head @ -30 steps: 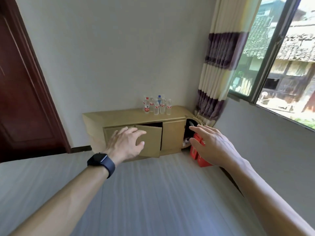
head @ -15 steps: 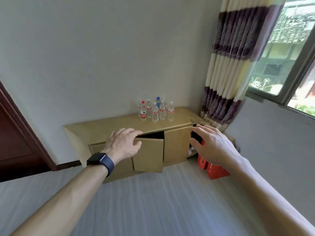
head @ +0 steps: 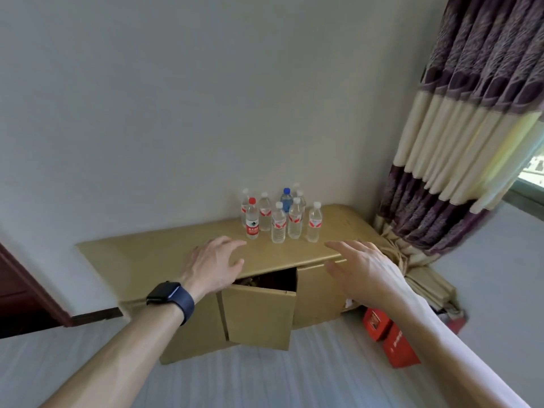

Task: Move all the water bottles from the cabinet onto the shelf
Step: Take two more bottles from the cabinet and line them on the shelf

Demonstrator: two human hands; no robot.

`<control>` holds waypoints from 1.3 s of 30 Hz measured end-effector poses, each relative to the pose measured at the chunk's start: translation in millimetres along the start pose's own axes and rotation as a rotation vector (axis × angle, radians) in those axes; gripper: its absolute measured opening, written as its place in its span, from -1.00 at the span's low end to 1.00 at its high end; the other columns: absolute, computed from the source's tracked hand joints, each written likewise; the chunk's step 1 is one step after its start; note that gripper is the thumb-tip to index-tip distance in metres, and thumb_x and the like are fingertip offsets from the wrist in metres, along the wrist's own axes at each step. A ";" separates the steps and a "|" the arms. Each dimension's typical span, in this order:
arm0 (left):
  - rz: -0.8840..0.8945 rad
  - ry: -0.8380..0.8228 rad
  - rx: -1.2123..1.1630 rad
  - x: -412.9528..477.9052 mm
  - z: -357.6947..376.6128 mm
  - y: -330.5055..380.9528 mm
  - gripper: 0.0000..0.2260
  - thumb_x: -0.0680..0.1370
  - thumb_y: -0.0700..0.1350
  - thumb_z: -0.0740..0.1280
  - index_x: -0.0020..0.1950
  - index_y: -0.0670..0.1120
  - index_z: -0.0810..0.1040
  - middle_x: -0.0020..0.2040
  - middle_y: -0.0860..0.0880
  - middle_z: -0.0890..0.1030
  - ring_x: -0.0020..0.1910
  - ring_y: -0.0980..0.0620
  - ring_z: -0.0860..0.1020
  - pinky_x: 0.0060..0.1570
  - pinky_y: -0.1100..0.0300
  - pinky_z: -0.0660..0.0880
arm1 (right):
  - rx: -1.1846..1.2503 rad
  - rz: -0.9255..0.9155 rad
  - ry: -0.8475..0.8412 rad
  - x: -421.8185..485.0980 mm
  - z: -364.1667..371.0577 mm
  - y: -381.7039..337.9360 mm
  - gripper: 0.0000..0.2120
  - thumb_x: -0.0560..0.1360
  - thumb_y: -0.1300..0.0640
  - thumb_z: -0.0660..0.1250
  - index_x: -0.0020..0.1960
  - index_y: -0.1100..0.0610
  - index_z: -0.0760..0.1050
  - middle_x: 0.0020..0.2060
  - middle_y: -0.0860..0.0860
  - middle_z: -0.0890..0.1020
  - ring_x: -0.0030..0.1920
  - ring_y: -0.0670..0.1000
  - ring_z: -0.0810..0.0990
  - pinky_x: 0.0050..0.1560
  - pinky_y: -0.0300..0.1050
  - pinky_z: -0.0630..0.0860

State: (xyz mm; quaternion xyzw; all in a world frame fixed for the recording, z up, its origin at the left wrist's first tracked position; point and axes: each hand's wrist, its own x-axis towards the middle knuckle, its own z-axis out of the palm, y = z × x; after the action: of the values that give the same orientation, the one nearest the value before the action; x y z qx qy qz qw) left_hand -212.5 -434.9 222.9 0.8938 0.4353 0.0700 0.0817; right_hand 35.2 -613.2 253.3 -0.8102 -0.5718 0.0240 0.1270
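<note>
Several clear water bottles (head: 278, 222) stand in a cluster on top of a low tan cabinet (head: 147, 254), near the wall. One has a red cap (head: 252, 219), one a blue cap (head: 286, 197), the others white caps. My left hand (head: 213, 265), with a dark watch on the wrist, hovers open over the cabinet top, just short of the bottles. My right hand (head: 363, 270) reaches forward open, right of the bottles, over the cabinet's front edge. Neither hand touches a bottle.
One cabinet door (head: 259, 316) hangs ajar, showing a dark inside. Red boxes (head: 391, 337) sit on the floor at the cabinet's right end. A striped purple and cream curtain (head: 459, 142) hangs at the right. A dark wooden door (head: 26, 293) is at the left edge.
I have come closer to the cabinet. Both hands rose from in front of the cabinet doors to above its top, nearer the bottles.
</note>
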 end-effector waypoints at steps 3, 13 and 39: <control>0.052 -0.081 -0.049 73.2 19.6 -17.4 -0.59 0.58 0.11 0.23 0.45 0.19 0.37 0.43 0.04 0.41 0.40 -0.05 0.40 0.31 -0.06 0.42 | 0.004 0.081 -0.034 62.9 20.0 9.6 -0.55 0.58 -0.26 0.12 0.45 -0.27 0.25 0.37 -0.15 0.44 0.35 0.02 0.39 0.13 -0.07 0.43; 0.178 -0.137 0.026 311.0 20.3 -42.0 -0.59 0.62 0.05 0.21 0.48 0.17 0.35 0.43 0.08 0.41 0.38 0.00 0.40 0.08 0.10 0.44 | 0.026 0.242 -0.139 264.1 60.1 58.5 -0.52 0.56 -0.27 0.12 0.46 -0.23 0.24 0.26 -0.07 0.51 0.28 0.06 0.47 0.09 -0.02 0.47; 0.471 -0.659 0.470 552.0 208.3 -22.9 -0.64 0.64 -0.19 0.15 0.43 -0.04 0.22 0.29 -0.21 0.40 0.10 -0.22 0.52 -0.15 0.02 0.40 | -0.031 0.496 -0.302 533.6 260.6 179.4 -0.48 0.62 -0.23 0.02 0.34 0.18 0.23 -0.15 0.09 0.66 -0.14 0.16 0.64 -0.27 -0.05 0.46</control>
State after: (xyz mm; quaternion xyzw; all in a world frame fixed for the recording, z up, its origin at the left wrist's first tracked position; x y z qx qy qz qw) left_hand 148.1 -2.8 44.5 0.9371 0.1756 -0.3017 -0.0072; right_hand 336.4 -125.5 16.3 -0.9143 -0.3691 0.1658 0.0181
